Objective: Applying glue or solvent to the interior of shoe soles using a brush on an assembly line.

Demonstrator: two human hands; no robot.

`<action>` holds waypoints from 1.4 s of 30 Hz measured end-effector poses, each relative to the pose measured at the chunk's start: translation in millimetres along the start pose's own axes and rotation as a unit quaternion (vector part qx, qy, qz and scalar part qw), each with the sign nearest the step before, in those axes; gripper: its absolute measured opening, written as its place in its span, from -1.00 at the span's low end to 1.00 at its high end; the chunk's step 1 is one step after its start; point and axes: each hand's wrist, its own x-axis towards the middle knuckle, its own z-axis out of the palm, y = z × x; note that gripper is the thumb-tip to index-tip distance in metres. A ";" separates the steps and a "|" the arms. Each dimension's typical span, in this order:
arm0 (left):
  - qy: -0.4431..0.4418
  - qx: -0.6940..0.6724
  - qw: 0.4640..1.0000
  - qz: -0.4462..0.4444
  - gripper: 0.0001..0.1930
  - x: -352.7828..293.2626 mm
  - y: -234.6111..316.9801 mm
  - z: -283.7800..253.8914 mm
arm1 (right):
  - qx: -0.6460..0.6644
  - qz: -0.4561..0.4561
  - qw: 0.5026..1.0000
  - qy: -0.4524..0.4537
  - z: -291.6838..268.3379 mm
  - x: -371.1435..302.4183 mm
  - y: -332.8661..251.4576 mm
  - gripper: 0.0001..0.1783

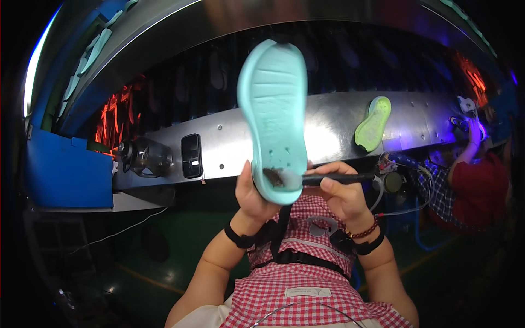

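Observation:
My left hand (256, 199) grips a light turquoise shoe sole (279, 109) by its near end, thumb along the left rim. The sole stands tilted up in front of me, its hollow inner face toward me. In my right hand (345, 191) is a brush with a black handle (342, 178), the fingers closed round it. The dark bristles (273, 176) touch the inside of the sole near its lower end, just below some small holes. The brush head looks blurred.
A metal ledge (219, 147) carries a clear jug (147, 157), a black tray (191, 156) and a lime-green sole (373, 124). Behind it runs a dark conveyor (350, 60) with several dim soles. A blue cabinet (65, 169) stands left; a co-worker in red (478, 188) works at right.

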 end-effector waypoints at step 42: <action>-0.008 0.288 0.934 -0.212 -0.25 -17.8 97.9 -4.1 | -0.474 -0.093 0.830 -0.277 5.0 -18.3 -71.8 -0.74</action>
